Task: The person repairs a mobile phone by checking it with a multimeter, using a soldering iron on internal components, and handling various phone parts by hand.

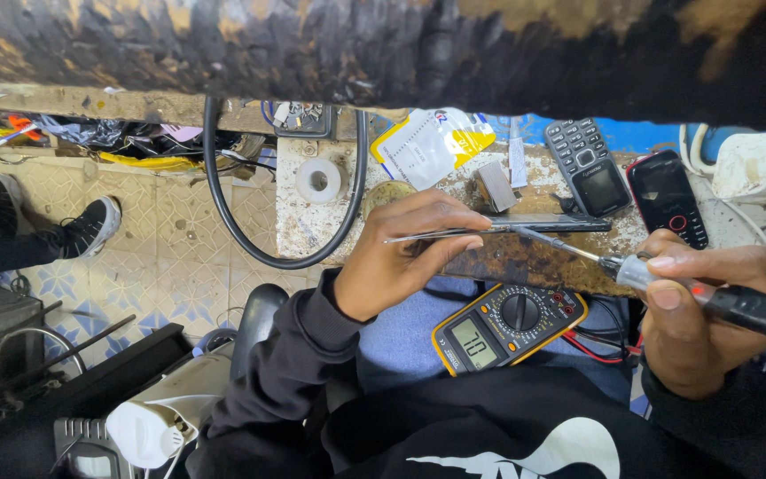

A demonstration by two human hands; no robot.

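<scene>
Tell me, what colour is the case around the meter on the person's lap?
The meter has a yellow-orange case with a dark face, seen best in the head view.

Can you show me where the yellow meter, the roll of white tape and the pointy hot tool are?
yellow meter (pixel 509 327), head view, on its round dial.
roll of white tape (pixel 318 180), head view, on its white ring.
pointy hot tool (pixel 631 270), head view, on its pale collar by the right hand.

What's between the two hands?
The thin slab on the rusty bench, between left hand and right hand, with the iron tip, in the head view.
</scene>
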